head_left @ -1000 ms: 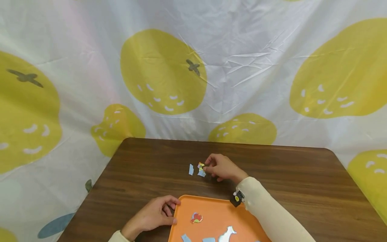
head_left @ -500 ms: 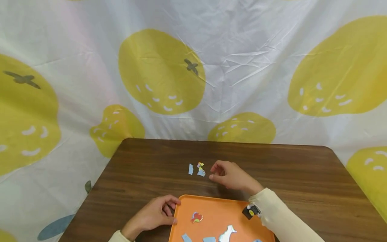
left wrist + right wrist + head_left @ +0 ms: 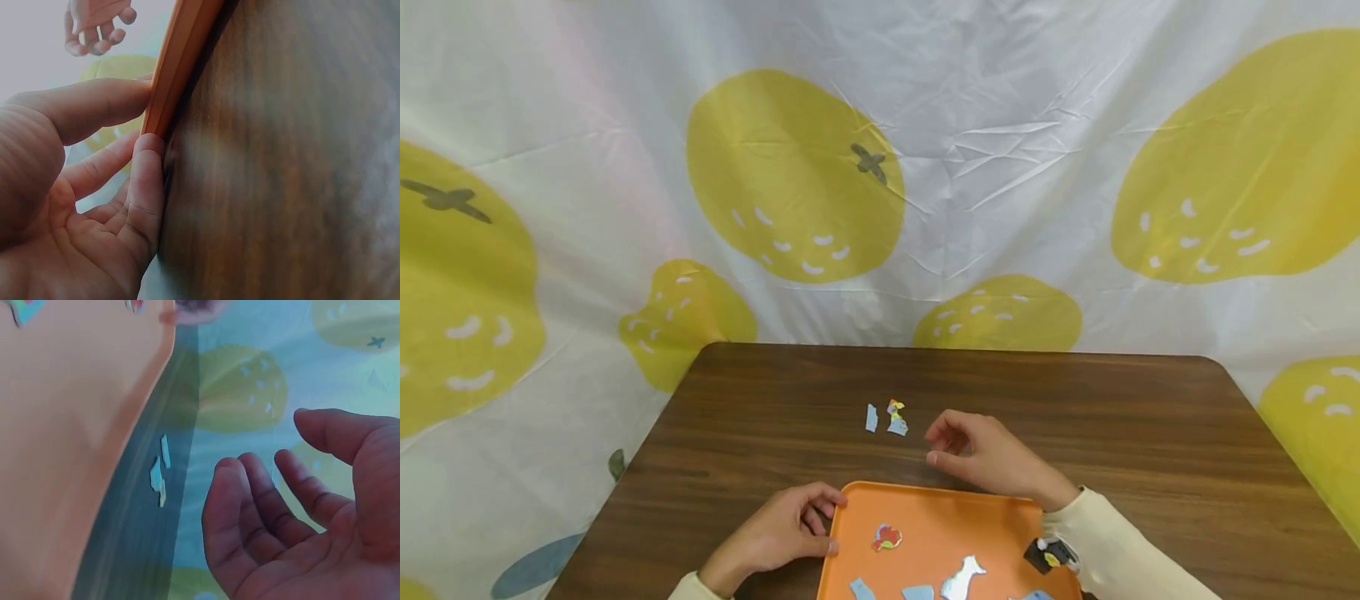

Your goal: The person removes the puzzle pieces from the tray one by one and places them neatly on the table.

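Observation:
My left hand (image 3: 784,527) holds the left edge of an orange tray (image 3: 943,493); in the left wrist view, thumb and fingertips rest against its rim. Over the table just past the tray, my right hand (image 3: 992,454) hovers with loosely bent fingers and nothing between them, as the right wrist view also shows. To its left, a light blue flat piece (image 3: 871,418) lies beside a multicoloured cluster (image 3: 897,427), a small gap between them. Inside the tray are a red and green piece (image 3: 887,537), a whitish piece (image 3: 962,578) and light blue pieces (image 3: 918,592), some cut off by the frame.
A dark wooden table (image 3: 760,417) carries everything. Behind it hangs a pale curtain (image 3: 1000,192) printed with big yellow fruit. A small black camera (image 3: 1048,556) is strapped to my right wrist, over the tray's right side.
My right hand has let go of the multicoloured cluster and drawn back to the right and towards me. My left hand and the tray have stayed in place.

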Motion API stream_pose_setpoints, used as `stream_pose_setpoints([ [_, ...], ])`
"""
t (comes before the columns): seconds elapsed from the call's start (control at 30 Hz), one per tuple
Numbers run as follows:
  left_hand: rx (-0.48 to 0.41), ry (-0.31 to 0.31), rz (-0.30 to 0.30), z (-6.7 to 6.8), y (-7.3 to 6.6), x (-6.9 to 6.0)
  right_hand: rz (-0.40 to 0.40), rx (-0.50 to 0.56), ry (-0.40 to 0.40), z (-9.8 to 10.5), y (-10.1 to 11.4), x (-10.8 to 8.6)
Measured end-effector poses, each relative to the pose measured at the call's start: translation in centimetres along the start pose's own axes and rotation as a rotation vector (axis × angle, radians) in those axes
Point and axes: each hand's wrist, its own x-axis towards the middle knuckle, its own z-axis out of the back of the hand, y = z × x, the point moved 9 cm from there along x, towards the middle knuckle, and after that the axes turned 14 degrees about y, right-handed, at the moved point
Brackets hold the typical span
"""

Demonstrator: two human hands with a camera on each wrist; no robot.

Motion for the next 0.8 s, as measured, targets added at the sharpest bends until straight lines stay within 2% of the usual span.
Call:
stream_pose_setpoints([
  [0.23, 0.012, -0.002, 0.008, 0.0, 0.1, 0.1, 0.088, 0.117, 0.083, -2.0, 0.6, -1.4],
  [0.33, 0.017, -0.003, 0.008, 0.0, 0.0, 0.0, 0.117, 0.122, 0.124, -3.1, 0.8, -2.1],
  [0.63, 0.018, 0.002, 0.005, 0.0, 0.1, 0.1, 0.164, 0.018, 0.234, -5.2, 1.2, -4.5],
  [0.8, 0.013, 0.0, 0.007, -0.1, 0.2, 0.2, 0.166, -0.005, 0.285, -6.2, 1.0, -5.6],
])
